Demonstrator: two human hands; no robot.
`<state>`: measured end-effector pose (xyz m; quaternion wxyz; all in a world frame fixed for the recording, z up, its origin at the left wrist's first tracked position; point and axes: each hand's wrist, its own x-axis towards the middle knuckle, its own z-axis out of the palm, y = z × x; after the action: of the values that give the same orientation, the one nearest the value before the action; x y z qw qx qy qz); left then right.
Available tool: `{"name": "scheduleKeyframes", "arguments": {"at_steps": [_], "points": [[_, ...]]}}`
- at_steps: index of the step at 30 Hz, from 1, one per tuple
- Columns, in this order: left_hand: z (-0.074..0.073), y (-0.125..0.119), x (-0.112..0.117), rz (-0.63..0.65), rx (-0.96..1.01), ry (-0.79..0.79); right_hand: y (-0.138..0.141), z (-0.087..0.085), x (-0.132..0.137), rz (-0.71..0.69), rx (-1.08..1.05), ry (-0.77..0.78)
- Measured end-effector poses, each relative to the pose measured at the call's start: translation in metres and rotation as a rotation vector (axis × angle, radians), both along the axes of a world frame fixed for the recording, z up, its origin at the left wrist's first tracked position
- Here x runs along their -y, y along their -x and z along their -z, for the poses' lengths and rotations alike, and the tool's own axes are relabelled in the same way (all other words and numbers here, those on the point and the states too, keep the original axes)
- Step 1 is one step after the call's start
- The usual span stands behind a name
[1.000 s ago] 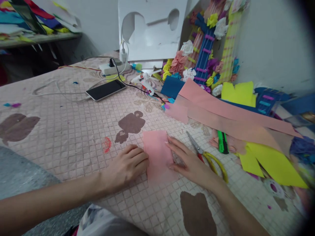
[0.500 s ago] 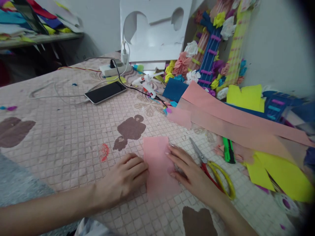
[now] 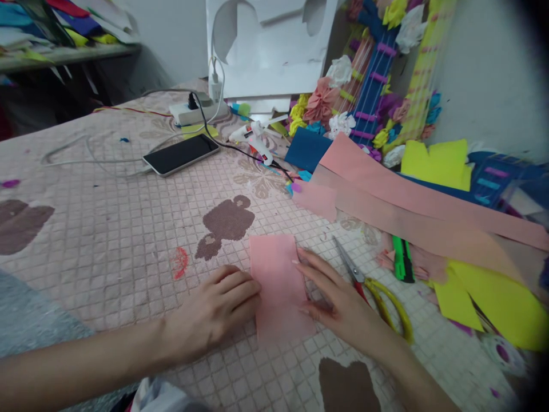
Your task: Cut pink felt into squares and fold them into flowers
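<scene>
A pink rectangular piece of paper (image 3: 278, 280) lies flat on the quilted tablecloth in front of me. At its left edge, my left hand (image 3: 221, 306) is closed, fingers curled together over the border; the thumb is hidden. My right hand (image 3: 337, 297) is open, its fingers spread, with the fingertips touching the right edge of the paper. Just beyond the right hand lie scissors (image 3: 357, 274) with red and yellow handles, partly covered by that hand.
A green utility knife (image 3: 402, 260), long pink strips (image 3: 412, 191) and yellow sheets (image 3: 493, 303) lie to the right. Farther back are a glue gun (image 3: 259, 146), a phone (image 3: 182, 154) on a cable and a power strip (image 3: 199, 110). Decorated paper guitars (image 3: 372, 86) lean at the back right.
My right hand has shifted slightly right, its fingertips drawing from the sheet's surface to its right edge. My left hand stays at the left edge. The camera view has tilted slightly.
</scene>
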<state>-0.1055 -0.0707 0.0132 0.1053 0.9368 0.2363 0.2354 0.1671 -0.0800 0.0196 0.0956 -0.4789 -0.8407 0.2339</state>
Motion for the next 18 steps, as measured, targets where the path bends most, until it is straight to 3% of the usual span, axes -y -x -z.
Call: {"name": "scheduleKeyframes", "arguments": {"at_steps": [18], "points": [[-0.0006, -0.0007, -0.0023, 0.023, 0.038, 0.012, -0.0003, -0.0015, -0.0003, -0.013, 0.023, -0.061]]}}
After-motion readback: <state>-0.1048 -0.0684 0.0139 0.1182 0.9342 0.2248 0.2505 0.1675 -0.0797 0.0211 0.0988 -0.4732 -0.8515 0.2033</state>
